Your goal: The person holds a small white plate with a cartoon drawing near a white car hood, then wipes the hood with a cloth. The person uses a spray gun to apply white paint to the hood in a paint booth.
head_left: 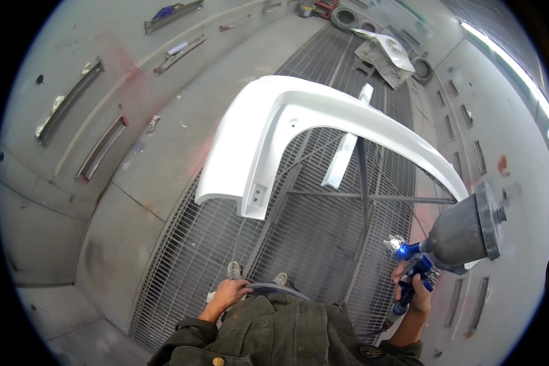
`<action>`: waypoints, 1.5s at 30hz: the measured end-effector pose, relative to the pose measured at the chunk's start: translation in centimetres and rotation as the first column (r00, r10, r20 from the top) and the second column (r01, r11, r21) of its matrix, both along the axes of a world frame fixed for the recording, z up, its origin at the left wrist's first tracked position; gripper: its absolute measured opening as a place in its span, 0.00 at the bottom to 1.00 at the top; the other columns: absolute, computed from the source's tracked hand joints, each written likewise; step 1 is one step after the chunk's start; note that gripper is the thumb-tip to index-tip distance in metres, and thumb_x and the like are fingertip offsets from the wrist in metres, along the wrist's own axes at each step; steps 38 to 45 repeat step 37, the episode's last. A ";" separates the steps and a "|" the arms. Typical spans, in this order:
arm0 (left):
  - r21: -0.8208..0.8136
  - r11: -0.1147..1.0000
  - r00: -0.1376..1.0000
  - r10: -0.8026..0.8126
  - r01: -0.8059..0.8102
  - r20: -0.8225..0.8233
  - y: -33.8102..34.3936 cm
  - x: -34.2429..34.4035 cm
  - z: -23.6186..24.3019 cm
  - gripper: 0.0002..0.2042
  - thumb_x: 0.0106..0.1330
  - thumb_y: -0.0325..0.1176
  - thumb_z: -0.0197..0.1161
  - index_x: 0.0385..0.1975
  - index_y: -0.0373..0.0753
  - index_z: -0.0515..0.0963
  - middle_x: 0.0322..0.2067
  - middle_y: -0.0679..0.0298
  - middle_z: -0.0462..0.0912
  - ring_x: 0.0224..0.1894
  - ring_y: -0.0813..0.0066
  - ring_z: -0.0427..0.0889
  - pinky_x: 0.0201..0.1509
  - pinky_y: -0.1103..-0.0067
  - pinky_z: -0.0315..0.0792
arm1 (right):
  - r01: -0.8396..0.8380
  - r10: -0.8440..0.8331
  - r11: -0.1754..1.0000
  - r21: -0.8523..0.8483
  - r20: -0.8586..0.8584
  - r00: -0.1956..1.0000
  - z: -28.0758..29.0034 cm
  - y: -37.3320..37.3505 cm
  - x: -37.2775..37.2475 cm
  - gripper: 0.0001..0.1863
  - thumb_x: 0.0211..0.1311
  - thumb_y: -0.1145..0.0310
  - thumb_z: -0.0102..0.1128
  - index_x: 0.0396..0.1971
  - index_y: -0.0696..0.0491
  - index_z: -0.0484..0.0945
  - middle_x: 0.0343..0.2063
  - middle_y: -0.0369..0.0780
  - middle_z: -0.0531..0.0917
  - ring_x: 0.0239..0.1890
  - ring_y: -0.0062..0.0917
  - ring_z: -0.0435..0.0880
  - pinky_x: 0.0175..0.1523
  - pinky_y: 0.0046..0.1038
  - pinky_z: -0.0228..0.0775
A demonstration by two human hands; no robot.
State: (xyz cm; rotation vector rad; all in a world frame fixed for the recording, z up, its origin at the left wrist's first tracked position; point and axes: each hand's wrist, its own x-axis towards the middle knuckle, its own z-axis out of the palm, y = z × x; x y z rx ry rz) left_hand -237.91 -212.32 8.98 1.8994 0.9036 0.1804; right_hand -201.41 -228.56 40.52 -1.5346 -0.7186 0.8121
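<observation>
In my right hand (420, 297), at the lower right, is a blue spray gun (418, 263), its handle wrapped by my fingers. A grey paint cup (463, 235) sits tilted on the gun, and the silver nozzle (393, 244) points left with a small blue light beside it. My left hand (229, 293) is closed at my waist on a grey hose (277, 287), which curves across the front of my jacket. Ahead of me a glossy white wheel-arch panel (244, 134) rests on a stand (363, 177); its right end is partly behind the cup.
Metal floor grating (323, 232) lies under the stand and my shoes. Tyres (344, 18) and another white body panel (390, 49) lie at the far end. Slotted grey walls enclose both sides; a light tube (512, 70) runs along the upper right. A padded bar (341, 160) supports the panel.
</observation>
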 end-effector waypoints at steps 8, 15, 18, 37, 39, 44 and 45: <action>-0.086 0.989 0.993 -0.119 0.117 -0.024 2.0 1.0 1.5 0.17 0.54 0.44 0.68 0.36 0.38 0.82 0.24 0.51 0.80 0.28 0.51 0.80 0.32 0.67 0.71 | 0.083 -0.078 0.996 0.017 -0.185 0.980 -0.4 -2.6 -1.8 0.36 0.54 0.52 0.66 0.54 0.62 0.65 0.33 0.45 0.79 0.32 0.25 0.80 0.20 0.17 0.72; -0.025 0.977 0.972 -0.214 0.212 -0.101 1.8 5.2 1.4 0.18 0.54 0.45 0.68 0.36 0.37 0.82 0.26 0.51 0.81 0.31 0.52 0.81 0.35 0.67 0.73 | 0.082 -0.074 0.995 0.050 -0.138 0.988 0.5 -4.9 2.5 0.31 0.57 0.52 0.64 0.50 0.62 0.69 0.33 0.45 0.79 0.32 0.24 0.79 0.20 0.17 0.72; -0.020 0.985 0.977 -0.171 0.170 -0.128 0.7 7.2 0.8 0.16 0.54 0.46 0.67 0.36 0.42 0.83 0.27 0.54 0.82 0.32 0.53 0.81 0.35 0.66 0.73 | 0.034 -0.025 0.997 0.065 -0.132 0.991 1.5 -4.4 6.9 0.24 0.59 0.56 0.62 0.45 0.61 0.72 0.34 0.44 0.78 0.33 0.22 0.79 0.21 0.16 0.73; 0.044 0.951 0.945 0.309 -0.306 -0.110 -15.5 19.4 1.6 0.14 0.56 0.40 0.64 0.37 0.39 0.81 0.32 0.52 0.82 0.37 0.49 0.79 0.38 0.64 0.72 | -0.236 0.223 0.964 0.124 0.110 0.969 3.1 -0.4 24.5 0.25 0.56 0.66 0.53 0.50 0.67 0.67 0.42 0.51 0.76 0.39 0.34 0.81 0.20 0.22 0.79; 0.044 0.951 0.945 0.309 -0.306 -0.110 -15.5 19.4 1.6 0.14 0.56 0.40 0.64 0.37 0.39 0.81 0.32 0.52 0.82 0.37 0.49 0.79 0.38 0.64 0.72 | -0.236 0.223 0.964 0.124 0.110 0.969 3.1 -0.4 24.5 0.25 0.56 0.66 0.53 0.50 0.67 0.67 0.42 0.51 0.76 0.39 0.34 0.81 0.20 0.22 0.79; 0.044 0.951 0.945 0.309 -0.306 -0.110 -15.5 19.4 1.6 0.14 0.56 0.40 0.64 0.37 0.39 0.81 0.32 0.52 0.82 0.37 0.49 0.79 0.38 0.64 0.72 | -0.236 0.223 0.964 0.124 0.110 0.969 3.1 -0.4 24.5 0.25 0.56 0.66 0.53 0.50 0.67 0.67 0.42 0.51 0.76 0.39 0.34 0.81 0.20 0.22 0.79; 0.044 0.951 0.945 0.309 -0.306 -0.110 -15.5 19.4 1.6 0.14 0.56 0.40 0.64 0.37 0.39 0.81 0.32 0.52 0.82 0.37 0.49 0.79 0.38 0.64 0.72 | -0.236 0.223 0.964 0.124 0.110 0.969 3.1 -0.4 24.5 0.25 0.56 0.66 0.53 0.50 0.67 0.67 0.42 0.51 0.76 0.39 0.34 0.81 0.20 0.22 0.79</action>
